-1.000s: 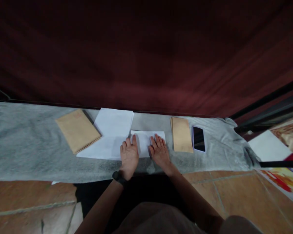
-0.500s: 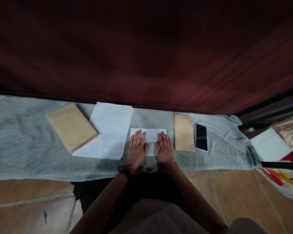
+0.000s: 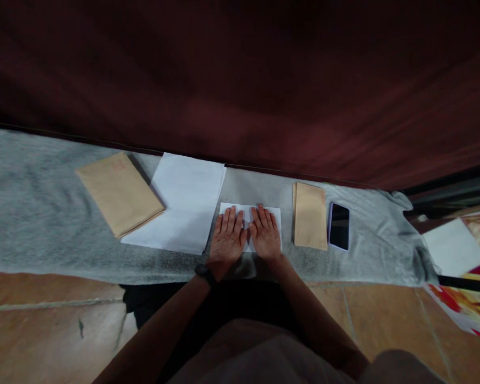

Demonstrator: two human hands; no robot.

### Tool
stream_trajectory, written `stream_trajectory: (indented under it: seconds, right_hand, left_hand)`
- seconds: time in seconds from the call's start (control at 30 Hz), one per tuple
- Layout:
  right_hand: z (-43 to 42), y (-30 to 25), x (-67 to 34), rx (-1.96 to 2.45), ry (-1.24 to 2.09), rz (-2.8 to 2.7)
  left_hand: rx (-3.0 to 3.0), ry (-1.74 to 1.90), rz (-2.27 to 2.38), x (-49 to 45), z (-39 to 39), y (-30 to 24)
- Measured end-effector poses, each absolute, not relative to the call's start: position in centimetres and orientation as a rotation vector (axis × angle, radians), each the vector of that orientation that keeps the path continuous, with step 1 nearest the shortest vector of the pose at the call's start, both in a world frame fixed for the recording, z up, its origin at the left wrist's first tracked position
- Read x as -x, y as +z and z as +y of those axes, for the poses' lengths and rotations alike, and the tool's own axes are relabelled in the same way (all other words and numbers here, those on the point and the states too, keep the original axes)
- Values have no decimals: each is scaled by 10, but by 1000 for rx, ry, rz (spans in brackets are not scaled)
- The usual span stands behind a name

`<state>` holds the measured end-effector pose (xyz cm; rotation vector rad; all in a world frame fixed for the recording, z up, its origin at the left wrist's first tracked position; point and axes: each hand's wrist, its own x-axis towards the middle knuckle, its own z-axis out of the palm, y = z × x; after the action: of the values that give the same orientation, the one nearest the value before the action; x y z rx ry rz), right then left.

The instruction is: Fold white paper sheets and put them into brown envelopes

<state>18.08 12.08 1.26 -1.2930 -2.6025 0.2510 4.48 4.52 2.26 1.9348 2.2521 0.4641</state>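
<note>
A small folded sheet of white paper (image 3: 247,248) lies on the grey cloth in front of me. Flat on its left half rests my left hand (image 3: 227,237), fingers stretched out, a dark band on the wrist. My right hand (image 3: 265,233) lies flat on the right half, its fingers also extended. The two thumbs are close together near the paper's middle. Much of the sheet is covered by both hands. Just left of my left hand is a stack of larger white paper (image 3: 184,205).
Brown envelopes (image 3: 120,197) overlap the white stack's left side. To the right lie a smaller pile of brown envelopes (image 3: 311,216) and a phone (image 3: 340,226) with a dark screen. Grey cloth (image 3: 44,213) covers the narrow surface; a dark red curtain (image 3: 240,106) hangs behind it.
My right hand has slid left across the paper toward my left hand, so the thumbs are now nearer each other. The whole view has tilted slightly.
</note>
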Motion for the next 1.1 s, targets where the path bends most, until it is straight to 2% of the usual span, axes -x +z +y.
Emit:
stream_trajectory:
  seconds: [0.27,0.57,0.97,1.1]
  right_hand:
    - [121,7,-204,1378,84,-2511]
    - [120,11,-206,1349,124,-2579]
    - [113,9,-208,1427,74,-2485]
    - [80,11,-208,1216,175,-2613]
  left_hand:
    - [-1960,565,2276,-42,43,19]
    - [-2216,472,2036,-63,20,23]
    - [-2249,461,2060,-26,-18,17]
    - [-2268,430,2067,-29,-18,17]
